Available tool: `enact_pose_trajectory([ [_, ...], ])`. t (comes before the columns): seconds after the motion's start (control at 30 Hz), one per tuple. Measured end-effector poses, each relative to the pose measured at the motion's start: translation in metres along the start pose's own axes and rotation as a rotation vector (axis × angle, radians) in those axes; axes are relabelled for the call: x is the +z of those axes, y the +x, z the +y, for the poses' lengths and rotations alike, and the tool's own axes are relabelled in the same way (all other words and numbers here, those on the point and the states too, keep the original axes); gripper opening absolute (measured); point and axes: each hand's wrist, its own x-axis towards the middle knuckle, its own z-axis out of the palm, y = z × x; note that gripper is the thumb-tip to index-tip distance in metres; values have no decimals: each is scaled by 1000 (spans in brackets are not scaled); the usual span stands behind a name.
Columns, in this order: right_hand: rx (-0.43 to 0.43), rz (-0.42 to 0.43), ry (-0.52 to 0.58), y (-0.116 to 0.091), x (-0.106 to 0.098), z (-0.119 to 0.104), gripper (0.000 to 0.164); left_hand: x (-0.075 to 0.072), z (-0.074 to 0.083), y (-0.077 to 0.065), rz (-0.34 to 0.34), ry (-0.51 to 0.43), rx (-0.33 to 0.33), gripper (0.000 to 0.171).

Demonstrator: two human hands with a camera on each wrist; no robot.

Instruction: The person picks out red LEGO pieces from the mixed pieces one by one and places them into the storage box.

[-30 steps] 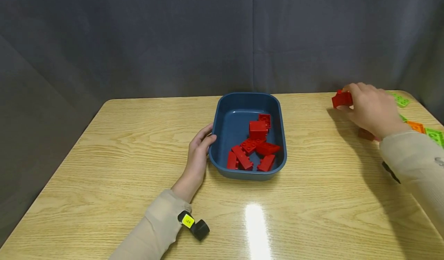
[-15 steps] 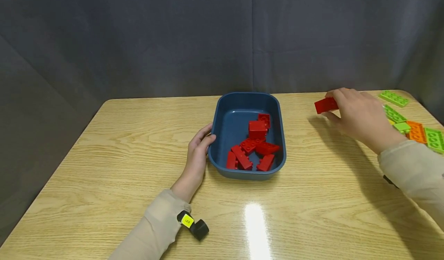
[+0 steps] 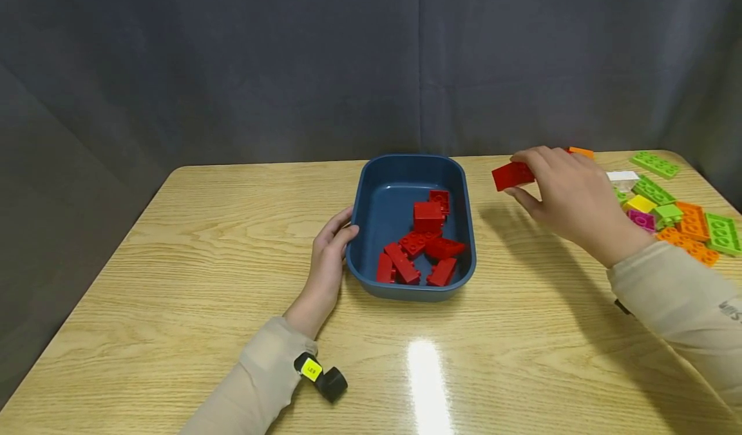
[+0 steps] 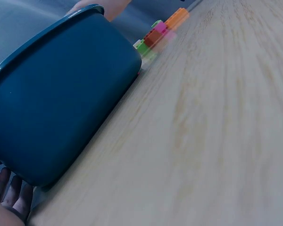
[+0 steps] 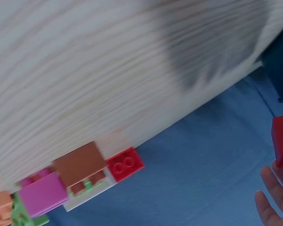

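Between thumb and fingers, my right hand point(image 3: 570, 196) pinches a red toy brick point(image 3: 513, 176) above the table, right of a dark blue plastic bin point(image 3: 414, 293). That brick shows at the right edge of the right wrist view, with fingers point(image 5: 276, 193) below it. Several red bricks point(image 3: 428, 217) lie loose inside the bin, mostly toward its near end and right side. My left hand point(image 3: 327, 261) rests against the bin's left outer wall, thumb near the rim. In the left wrist view its fingers point(image 4: 14, 193) touch the outside of the bin.
Loose bricks lie at the table's right side: green point(image 3: 723, 234), orange point(image 3: 692, 221), yellow point(image 3: 640, 204), magenta point(image 3: 641, 220) and white point(image 3: 623, 180). The right wrist view also shows a brown brick point(image 5: 80, 164) and a red brick point(image 5: 125, 165). A dark curtain point(image 3: 290, 67) hangs behind the table.
My right hand has carried the red brick leftward, closer to the bin, uncovering more of the coloured bricks at the right. The left hand and bin have stayed nearly still.
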Motion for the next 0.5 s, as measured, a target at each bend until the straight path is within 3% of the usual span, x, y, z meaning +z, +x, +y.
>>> enact_pose_trajectory([
  [0.5, 21, 91, 112, 7, -7, -34, 51, 0, 0, 1, 8, 5, 5, 46],
])
